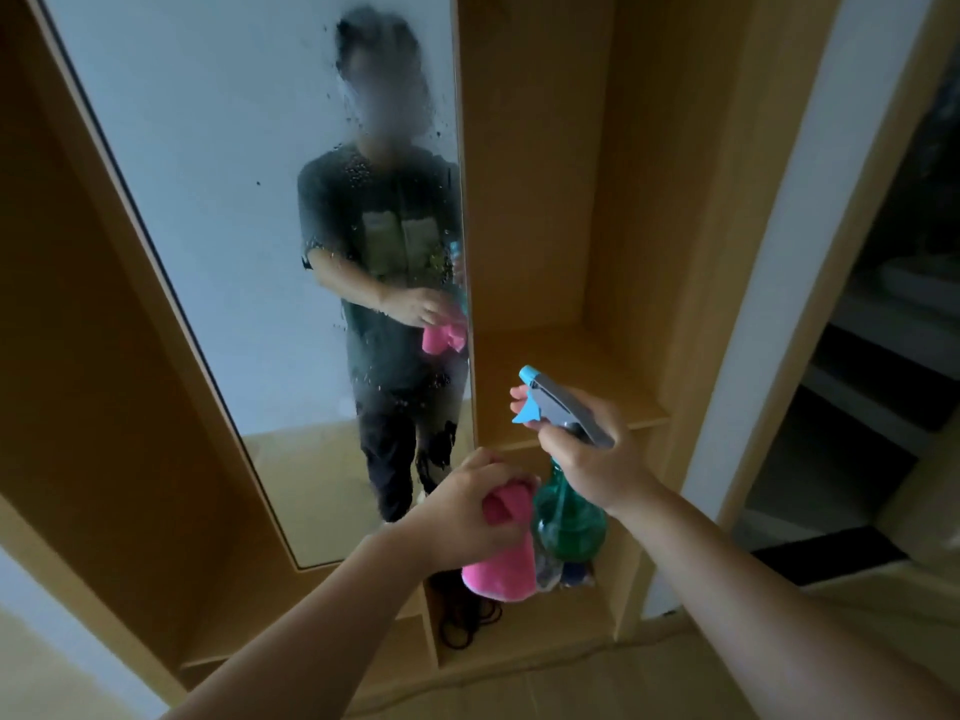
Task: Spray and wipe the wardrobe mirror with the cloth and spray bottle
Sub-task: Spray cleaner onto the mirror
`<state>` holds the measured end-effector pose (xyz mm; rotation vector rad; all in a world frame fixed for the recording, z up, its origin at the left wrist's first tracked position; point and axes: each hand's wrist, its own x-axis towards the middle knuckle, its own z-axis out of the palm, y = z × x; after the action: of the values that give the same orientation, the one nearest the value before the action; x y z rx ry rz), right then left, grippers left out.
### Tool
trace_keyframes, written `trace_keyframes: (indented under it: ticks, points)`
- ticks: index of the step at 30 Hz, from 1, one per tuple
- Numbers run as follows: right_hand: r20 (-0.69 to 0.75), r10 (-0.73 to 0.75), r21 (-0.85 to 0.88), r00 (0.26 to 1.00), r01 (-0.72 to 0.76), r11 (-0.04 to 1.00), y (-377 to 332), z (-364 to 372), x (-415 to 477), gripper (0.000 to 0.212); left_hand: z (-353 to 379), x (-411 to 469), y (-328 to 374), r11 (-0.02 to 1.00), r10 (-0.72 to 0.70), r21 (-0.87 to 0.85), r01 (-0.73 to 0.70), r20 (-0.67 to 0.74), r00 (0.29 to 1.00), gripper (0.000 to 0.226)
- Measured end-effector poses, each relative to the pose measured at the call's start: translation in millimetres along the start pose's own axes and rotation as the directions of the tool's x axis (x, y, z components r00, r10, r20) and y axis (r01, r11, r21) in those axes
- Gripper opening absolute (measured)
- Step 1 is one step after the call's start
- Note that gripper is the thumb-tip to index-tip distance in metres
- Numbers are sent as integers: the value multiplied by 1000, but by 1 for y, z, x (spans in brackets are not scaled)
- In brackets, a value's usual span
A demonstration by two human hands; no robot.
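The tall wardrobe mirror [218,200] stands on the left, speckled with spray droplets down its right half, and it reflects a person. My right hand [592,454] grips the neck of a green spray bottle [569,522] with a grey and blue trigger head, its nozzle pointing up and left toward the mirror's right edge. Two fingers lie in front of the trigger. My left hand [467,506] holds a bunched pink cloth [506,569] just left of the bottle, low in front of the mirror's bottom right corner.
Open wooden wardrobe shelves [566,371] lie right of the mirror. A low cubby [467,621] below holds dark cords and small items. A white wall edge [779,252] and a dark doorway with stairs stand at the right.
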<state>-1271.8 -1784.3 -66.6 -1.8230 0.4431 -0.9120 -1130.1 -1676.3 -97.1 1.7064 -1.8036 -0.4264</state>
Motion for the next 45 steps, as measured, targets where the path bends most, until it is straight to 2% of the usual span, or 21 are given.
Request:
trace_keyframes:
  ticks: [5, 11, 15, 21, 27, 31, 34, 37, 41, 45]
  points:
    - [-34, -42, 29, 999, 43, 999, -11, -5, 12, 33, -1, 24, 6, 986, -66, 156, 57, 51, 996, 89]
    - [5, -56, 28, 998, 56, 998, -15, -1, 35, 32, -9, 48, -10, 918, -26, 396, 24, -1, 1000, 103]
    - [-11, -44, 28, 999, 44, 999, -10, -4, 51, 34, -12, 62, -15, 915, 37, 403, 16, -123, 992, 95]
    - [-71, 76, 13, 995, -76, 997, 8, -10, 56, 21, -5, 79, -23, 912, -14, 398, 101, -214, 977, 88]
    - [-254, 56, -294, 965, -132, 947, 42, -33, 50, 34, 11, 111, -25, 909, -58, 386, 158, -259, 964, 78]
    - [-257, 32, -377, 966, -130, 917, 63, -58, 65, 27, 29, 146, -27, 911, -93, 374, 174, -225, 970, 79]
    - [-216, 16, -432, 976, -110, 895, 86, -82, 80, 26, 44, 169, -34, 936, -163, 297, 192, -121, 979, 90]
    - [-157, 30, -428, 987, -96, 898, 108, -116, 102, 26, 53, 191, -38, 937, -241, 246, 249, -60, 969, 87]
    - [-124, 68, -391, 990, -111, 914, 148, -161, 135, 27, 66, 219, -47, 934, -303, 165, 317, -106, 947, 79]
    - [-79, 132, -372, 988, -152, 916, 191, -190, 171, 20, 81, 234, -46, 896, -403, 104, 432, -224, 888, 68]
